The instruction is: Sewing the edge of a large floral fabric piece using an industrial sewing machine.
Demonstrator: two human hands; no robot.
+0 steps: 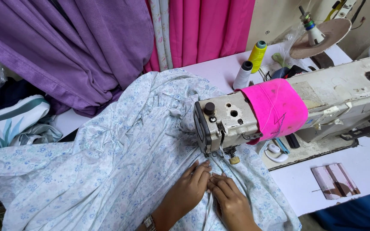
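A pale blue floral fabric [108,162] lies spread over the sewing table and under the head of a cream sewing machine [335,94]. My left hand [189,188] and my right hand [230,199] rest side by side on the fabric, fingers flat and pointing toward the needle area [230,154]. Both hands press a fold of the cloth just in front of the presser foot. A wristwatch [149,221] sits on my left wrist. A bright pink cloth band [277,109] is wrapped around the machine's arm.
Purple fabric [78,47] and pink fabric [210,30] hang behind the table. A yellow thread cone [258,55] and a white thread cone [243,75] stand behind the machine. A small card [335,180] lies on the white tabletop at right. Folded cloths [18,119] pile at left.
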